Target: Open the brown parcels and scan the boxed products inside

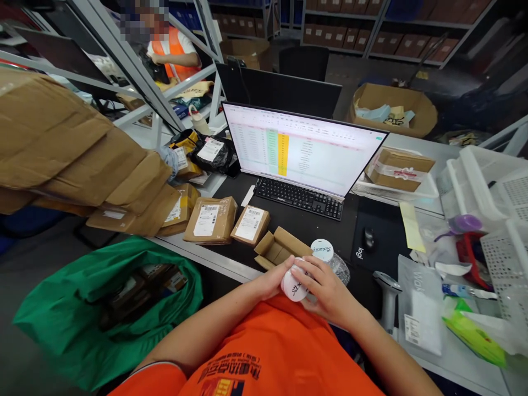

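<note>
A small round white jar [293,287] is held at the black surface's [307,226] near edge, grasped by both the left grip [273,281] and the right grip [328,289]. Just behind are an open brown cardboard box [280,247] and a second white-lidded jar [322,250], with a grey handheld scanner [388,297] to the right.

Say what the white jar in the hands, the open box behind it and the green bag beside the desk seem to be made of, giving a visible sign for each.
White jar: probably plastic, smooth, slightly glossy, printed lettering.
Open box: corrugated cardboard, matt brown, folded flaps.
Green bag: likely thin plastic film or woven sheet, soft creases with faint sheen.
</note>
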### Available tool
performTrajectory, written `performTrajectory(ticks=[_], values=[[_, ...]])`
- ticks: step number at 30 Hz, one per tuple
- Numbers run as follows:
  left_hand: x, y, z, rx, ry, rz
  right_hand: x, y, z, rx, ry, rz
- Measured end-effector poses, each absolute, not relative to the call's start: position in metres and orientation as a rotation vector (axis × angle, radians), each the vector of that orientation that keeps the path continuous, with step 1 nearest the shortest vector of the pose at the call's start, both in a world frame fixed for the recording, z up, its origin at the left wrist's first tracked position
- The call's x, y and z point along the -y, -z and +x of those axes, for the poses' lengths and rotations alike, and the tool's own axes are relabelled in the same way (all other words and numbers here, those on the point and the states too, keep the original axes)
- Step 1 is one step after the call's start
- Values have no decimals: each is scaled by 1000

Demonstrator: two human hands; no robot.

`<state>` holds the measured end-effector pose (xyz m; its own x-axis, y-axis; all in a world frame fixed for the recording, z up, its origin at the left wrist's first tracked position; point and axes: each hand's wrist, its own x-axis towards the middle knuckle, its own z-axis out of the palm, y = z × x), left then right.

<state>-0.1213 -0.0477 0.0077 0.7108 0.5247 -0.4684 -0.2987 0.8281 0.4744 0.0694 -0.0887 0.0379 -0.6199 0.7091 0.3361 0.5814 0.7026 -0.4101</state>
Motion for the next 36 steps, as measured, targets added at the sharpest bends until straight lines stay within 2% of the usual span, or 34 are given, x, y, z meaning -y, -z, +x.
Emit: performTrajectory(ticks=[10,23,27,29,31,33,36], values=[[43,-18,-114,-717,-131,255,99,-75,73,2641,89,-702],[32,-16,-98,-614,194,253,112,-82,87,2731,217,-464],[21,-8,-99,-666,157,253,113,-94,103,2687,248,-388],[15,-7,-104,-630,50,234,107,-91,122,2619,103,-618],[11,-10,-109,-529,-66,215,100,-69,145,2480,-119,-1098],[9,-14,-114,-397,-176,195,96,-28,162,2312,-313,-1609],[10,-20,-117,-271,-323,164,101,53,168,2233,-520,-2034]])
